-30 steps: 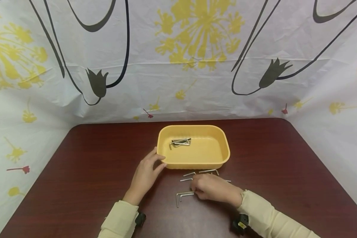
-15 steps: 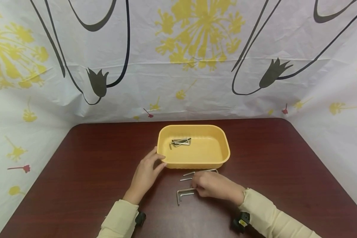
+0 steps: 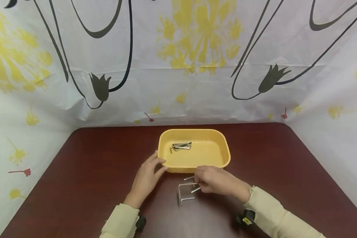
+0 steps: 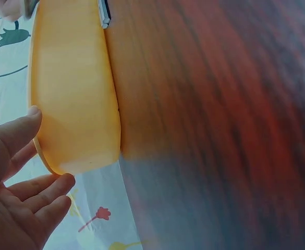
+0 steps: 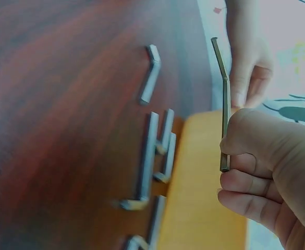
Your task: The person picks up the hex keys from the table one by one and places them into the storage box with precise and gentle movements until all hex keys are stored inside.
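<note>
My right hand [image 3: 214, 180] pinches a hex key [image 5: 225, 109] by its long arm, between thumb and fingers. In the right wrist view the bent end points away past the fingertips. The hand is just in front of a yellow plastic tray [image 3: 208, 152], overlapping its near wall in the head view. My left hand [image 3: 145, 178] grips the tray's near left corner, with the thumb [image 4: 19, 133] on the near side and fingers round the end. Several hex keys [image 3: 180, 146] lie together at the left inside the tray.
Several more loose hex keys lie on the dark red table [image 3: 107, 152] before the tray, including a small one [image 5: 151, 75] apart from the others. A flower-patterned sheet [image 3: 166, 92] hangs behind and beside the table.
My right hand has picked a hex key up off the table and moved slightly towards the tray. The left hand keeps its hold on the corner. The head view has tilted a little.
</note>
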The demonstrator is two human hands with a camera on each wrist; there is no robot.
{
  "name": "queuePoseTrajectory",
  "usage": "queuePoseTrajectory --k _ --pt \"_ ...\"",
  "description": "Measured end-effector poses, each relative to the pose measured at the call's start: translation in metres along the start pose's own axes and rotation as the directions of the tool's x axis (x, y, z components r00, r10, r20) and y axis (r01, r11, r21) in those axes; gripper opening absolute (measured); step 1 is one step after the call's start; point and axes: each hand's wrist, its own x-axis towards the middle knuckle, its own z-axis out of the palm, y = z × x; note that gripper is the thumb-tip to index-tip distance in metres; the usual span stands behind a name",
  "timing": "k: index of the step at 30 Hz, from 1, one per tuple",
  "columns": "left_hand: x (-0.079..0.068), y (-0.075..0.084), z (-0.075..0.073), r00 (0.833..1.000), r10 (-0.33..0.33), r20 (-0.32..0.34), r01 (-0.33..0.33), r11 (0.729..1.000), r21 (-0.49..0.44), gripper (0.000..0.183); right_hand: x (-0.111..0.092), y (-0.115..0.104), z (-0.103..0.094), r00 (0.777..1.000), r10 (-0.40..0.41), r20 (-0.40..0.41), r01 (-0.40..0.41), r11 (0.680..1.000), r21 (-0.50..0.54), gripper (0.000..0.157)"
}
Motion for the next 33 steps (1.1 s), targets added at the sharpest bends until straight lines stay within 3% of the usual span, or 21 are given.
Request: queuePoseTrajectory --k 5,12,26,33 --pt "-0.004 0.000 0.002 1.000 0.001 -0.009 -0.001 1.000 -0.006 0.023 0.004 0.007 -0.015 1.000 -0.001 -0.028 0.001 1.000 -0.001 0.023" --pt "-0.002 -0.001 0.001 1.000 -0.004 -0.017 0.004 1.000 -0.008 0.023 0.012 0.033 -0.031 0.999 0.022 -0.033 -0.022 1.000 0.001 0.018" --pt "0.000 -0.002 0.001 1.000 -0.007 -0.005 0.007 1.000 0.011 0.022 0.026 0.078 -0.043 0.994 0.102 0.024 -0.103 0.994 0.036 0.015" --pt "0.001 -0.002 0.001 1.000 -0.007 0.002 0.007 1.000 0.015 0.021 0.039 0.093 -0.043 0.978 0.187 0.091 -0.189 0.982 0.011 0.013"
